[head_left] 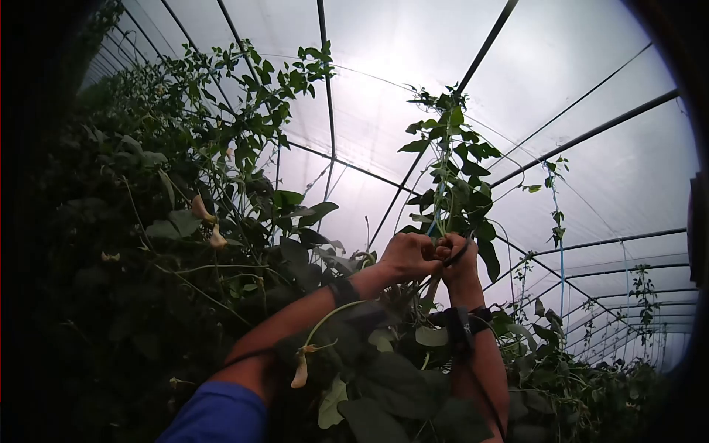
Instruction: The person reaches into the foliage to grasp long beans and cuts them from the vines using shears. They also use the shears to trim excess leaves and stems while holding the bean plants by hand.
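Note:
Both my hands are raised at the middle of the view, close together at a bundle of climbing vine (pixel 450 192) with a blue string (pixel 439 199) running up through it. My left hand (pixel 408 256) has its fingers curled at the stems, and what they pinch is too small to name. Beside it, my right hand (pixel 458 258) is closed around the vine stems, just below the leaves. Dark bands circle both wrists, and a dark cable crosses my right hand.
Dense leafy plants with pale flowers (pixel 217 236) rise on the left. Large leaves (pixel 399 384) overlap the space below my forearms. Dark frame pipes (pixel 591 133) carry a translucent cover overhead. More vines on strings (pixel 559 214) hang at the right.

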Action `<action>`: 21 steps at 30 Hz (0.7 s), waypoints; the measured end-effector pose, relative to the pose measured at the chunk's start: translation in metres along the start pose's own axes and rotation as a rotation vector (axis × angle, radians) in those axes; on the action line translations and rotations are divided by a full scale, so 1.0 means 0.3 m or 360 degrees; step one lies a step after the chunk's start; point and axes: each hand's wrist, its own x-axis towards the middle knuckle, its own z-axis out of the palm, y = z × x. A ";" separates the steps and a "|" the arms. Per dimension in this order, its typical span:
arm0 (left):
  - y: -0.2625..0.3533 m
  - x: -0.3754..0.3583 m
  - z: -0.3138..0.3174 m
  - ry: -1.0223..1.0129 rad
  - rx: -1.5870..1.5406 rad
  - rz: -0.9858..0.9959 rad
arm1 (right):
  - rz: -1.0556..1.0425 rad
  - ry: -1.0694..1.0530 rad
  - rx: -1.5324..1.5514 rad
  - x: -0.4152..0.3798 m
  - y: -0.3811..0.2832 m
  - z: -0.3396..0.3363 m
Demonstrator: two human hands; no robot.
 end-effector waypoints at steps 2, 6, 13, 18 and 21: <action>-0.018 0.009 -0.017 0.0074 -0.0359 -0.0136 | 0.0009 -0.0003 -0.0044 -0.004 0.009 0.007; -0.068 0.065 -0.025 0.0281 -0.0414 -0.0335 | 0.0025 0.0063 -0.0115 -0.050 0.027 -0.017; -0.238 0.203 0.125 0.0245 -0.0916 -0.0633 | -0.0097 -0.0010 0.0037 -0.076 0.037 -0.010; -0.262 0.270 0.191 0.0133 -0.1133 -0.0709 | -0.0141 -0.0102 0.0036 -0.073 0.067 -0.026; -0.204 0.258 0.205 0.0060 -0.1282 -0.0769 | -0.0171 -0.0186 0.0097 -0.068 0.074 -0.045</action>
